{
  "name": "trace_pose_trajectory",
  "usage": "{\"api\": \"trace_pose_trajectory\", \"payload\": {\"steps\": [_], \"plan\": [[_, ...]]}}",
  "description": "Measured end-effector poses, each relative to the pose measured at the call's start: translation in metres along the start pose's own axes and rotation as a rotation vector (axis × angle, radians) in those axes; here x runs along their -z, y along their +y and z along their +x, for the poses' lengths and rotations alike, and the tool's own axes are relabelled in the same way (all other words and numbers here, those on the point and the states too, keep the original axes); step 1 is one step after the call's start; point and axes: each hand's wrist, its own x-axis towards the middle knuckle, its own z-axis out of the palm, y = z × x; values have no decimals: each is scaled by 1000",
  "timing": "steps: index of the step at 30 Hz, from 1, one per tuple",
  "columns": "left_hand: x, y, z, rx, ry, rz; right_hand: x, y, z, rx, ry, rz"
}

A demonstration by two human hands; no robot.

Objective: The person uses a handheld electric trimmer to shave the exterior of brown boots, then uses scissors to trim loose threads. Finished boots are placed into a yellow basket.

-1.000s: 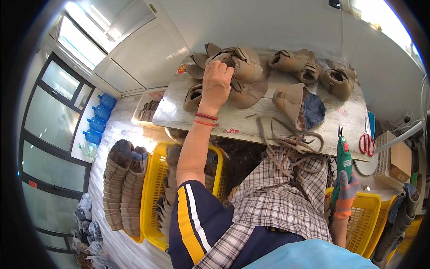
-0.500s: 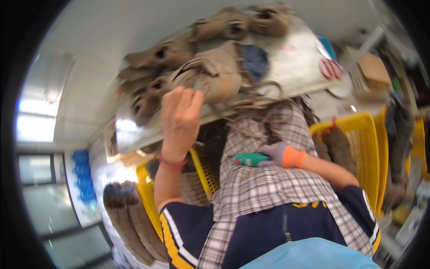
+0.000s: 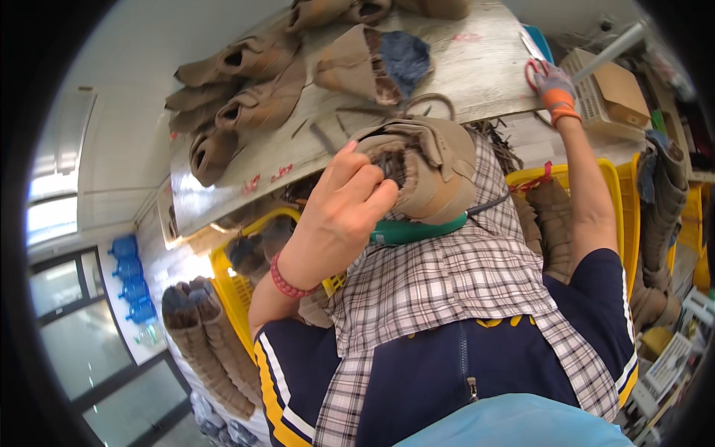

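Note:
My left hand [image 3: 346, 205] is closed on the edge of a tan shoe upper [image 3: 439, 179] with brown fleece lining and a strap. The upper is over my lap, its opening toward my fingers. Beneath it lies a green handheld tool [image 3: 417, 232] with a dark cord, partly hidden. My right hand [image 3: 557, 88], in a grey and orange glove, reaches to the table's right edge. Its fingers are closed round the red handles of a pair of scissors [image 3: 531, 72]. Another upper [image 3: 354, 63], with blue fleece showing, lies on the table.
More tan uppers [image 3: 257, 97] lie across the worktable [image 3: 477, 56], with loose strips near its front edge. Yellow baskets [image 3: 612, 216] of stacked uppers stand on either side of me. Long stacks [image 3: 216, 350] lean at the left. A cardboard box [image 3: 622, 108] is at the right.
My left hand has brought the upper off the table toward my lap. My right hand has let go of the green tool and moved far right to the scissors.

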Motion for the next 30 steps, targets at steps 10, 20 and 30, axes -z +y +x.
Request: {"api": "trace_pose_trajectory", "payload": {"steps": [10,20,30], "plan": [[1,-13,-2,-61,-190,-39,-11,2,22,-113,-285,-55],[1,-27,13,-153,-170,-82,221,-92,-83,846,214,214],[5,-31,24,-214,-149,-99,264,-129,-82,1236,332,-384]]}}
